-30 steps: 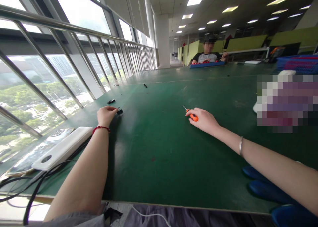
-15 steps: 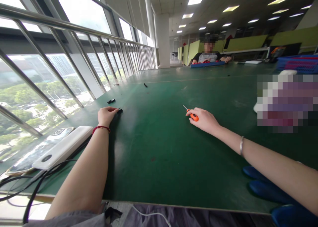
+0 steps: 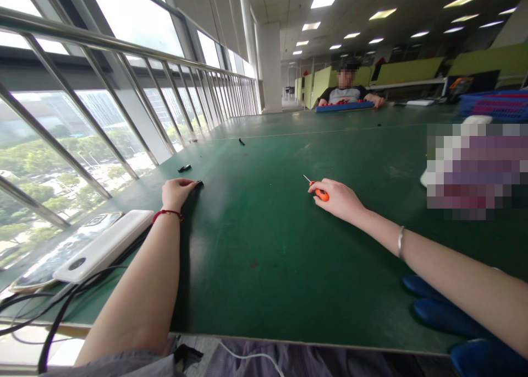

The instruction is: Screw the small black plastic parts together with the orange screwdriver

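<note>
My left hand (image 3: 178, 192) rests low over the left part of the green table (image 3: 256, 228), its thumb and fingertips pinching a small black part (image 3: 200, 183) at the tabletop. Too little of that part shows to name its kind. Just beyond the hand lies another small black piece (image 3: 185, 168). On the right, my right hand (image 3: 337, 197) is closed around a screwdriver with an orange and black handle (image 3: 320, 194). Its thin metal shaft points forward and left, away from me.
A white power bank (image 3: 108, 244), a phone (image 3: 68, 250) and black cables lie at the left edge, beside a metal railing (image 3: 136, 55). Farther back is a small black bit (image 3: 241, 142). Another person (image 3: 348, 93) sits at the far end behind a blue tray (image 3: 345, 107). Blue objects (image 3: 447, 316) lie under my right forearm.
The small black part at my left fingertips has shifted or turned slightly, and less of it shows. My right hand with the screwdriver stays in place.
</note>
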Demonstrator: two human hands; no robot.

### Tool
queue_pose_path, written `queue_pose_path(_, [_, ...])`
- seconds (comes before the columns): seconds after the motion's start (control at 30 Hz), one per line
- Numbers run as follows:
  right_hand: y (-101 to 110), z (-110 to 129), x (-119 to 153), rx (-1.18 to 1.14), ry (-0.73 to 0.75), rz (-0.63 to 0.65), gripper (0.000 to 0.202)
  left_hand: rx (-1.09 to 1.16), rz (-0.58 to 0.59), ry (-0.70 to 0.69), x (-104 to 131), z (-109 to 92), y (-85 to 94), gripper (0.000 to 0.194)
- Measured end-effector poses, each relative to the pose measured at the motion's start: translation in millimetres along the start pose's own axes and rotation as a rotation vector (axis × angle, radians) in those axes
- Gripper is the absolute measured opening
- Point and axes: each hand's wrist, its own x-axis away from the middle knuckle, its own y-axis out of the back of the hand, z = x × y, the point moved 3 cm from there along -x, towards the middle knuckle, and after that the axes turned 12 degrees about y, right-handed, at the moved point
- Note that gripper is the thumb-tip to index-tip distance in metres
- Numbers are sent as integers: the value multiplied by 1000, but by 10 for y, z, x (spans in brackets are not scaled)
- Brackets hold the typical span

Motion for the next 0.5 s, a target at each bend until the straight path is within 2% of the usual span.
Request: queue_pose_path(0.5, [0,11,-3,5,9,-7,23,-34,15,6,-10,-20,-38,34])
